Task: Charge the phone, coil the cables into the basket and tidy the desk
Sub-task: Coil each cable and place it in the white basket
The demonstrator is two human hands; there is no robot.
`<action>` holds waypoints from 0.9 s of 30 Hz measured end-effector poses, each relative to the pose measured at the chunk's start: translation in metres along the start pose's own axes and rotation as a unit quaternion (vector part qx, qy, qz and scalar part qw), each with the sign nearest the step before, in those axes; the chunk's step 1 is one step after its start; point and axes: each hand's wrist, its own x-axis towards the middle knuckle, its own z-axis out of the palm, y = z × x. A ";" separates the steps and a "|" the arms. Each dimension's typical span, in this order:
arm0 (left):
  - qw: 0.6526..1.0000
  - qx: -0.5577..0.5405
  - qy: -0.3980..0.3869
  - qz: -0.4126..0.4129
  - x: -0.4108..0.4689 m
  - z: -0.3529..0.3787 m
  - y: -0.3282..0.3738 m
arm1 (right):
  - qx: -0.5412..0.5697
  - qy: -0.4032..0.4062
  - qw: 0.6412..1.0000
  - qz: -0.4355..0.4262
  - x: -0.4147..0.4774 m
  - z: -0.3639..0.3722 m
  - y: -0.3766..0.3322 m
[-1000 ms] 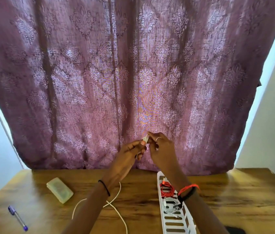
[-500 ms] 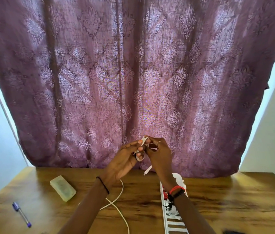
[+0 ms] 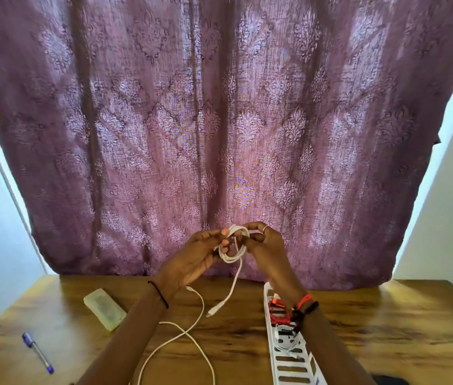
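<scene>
Change since earlier: more turns are now seen in the white cable point(image 3: 233, 247) between the two hands, where only a short piece was pinched before; its free tail hangs lower.
Head view, left hand point(image 3: 192, 259): it is raised in front of the curtain point(image 3: 219, 107); the left side of the coil is pinched between the thumb and the fingertips.
Head view, right hand point(image 3: 268, 245): it is raised opposite the left one; the fingers are curled round the right side of the coil, and a ring is worn on one finger.
White cable: it is held in the air above the desk point(image 3: 386, 329) as a small round coil. One tail falls from it, and whether its plug point(image 3: 214, 311) touches the wood cannot be told.
Second white cable point(image 3: 192, 337): it is laid loose on the desk beside the left forearm, crossed once over itself, and is cut by the bottom edge.
Basket point(image 3: 289, 368): long, white and slotted, it is placed on the desk under the right forearm. A red cable point(image 3: 278, 312) and a small white coil point(image 3: 285, 340) are seen inside.
Pale green case point(image 3: 104, 308): it is laid flat on the desk, left of the left forearm.
Pen point(image 3: 37, 352): blue, it is laid near the left corner, well apart from the basket.
Dark object point(image 3: 386, 380): only a part is seen at the bottom edge; what it is cannot be told.
</scene>
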 end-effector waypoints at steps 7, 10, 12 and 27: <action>0.993 0.115 -0.003 0.021 -0.001 -0.011 0.006 | 0.208 -0.050 0.968 0.134 -0.007 -0.007 -0.012; 0.996 0.090 -0.020 0.008 -0.003 -0.009 0.006 | 0.338 -0.084 0.909 0.228 -0.007 -0.012 -0.018; 0.995 0.089 -0.041 0.005 -0.003 -0.010 0.004 | 0.417 -0.113 0.861 0.268 -0.008 -0.016 -0.022; 0.994 0.094 0.002 0.053 0.005 -0.015 -0.001 | 0.029 0.027 0.994 -0.103 -0.010 -0.009 -0.009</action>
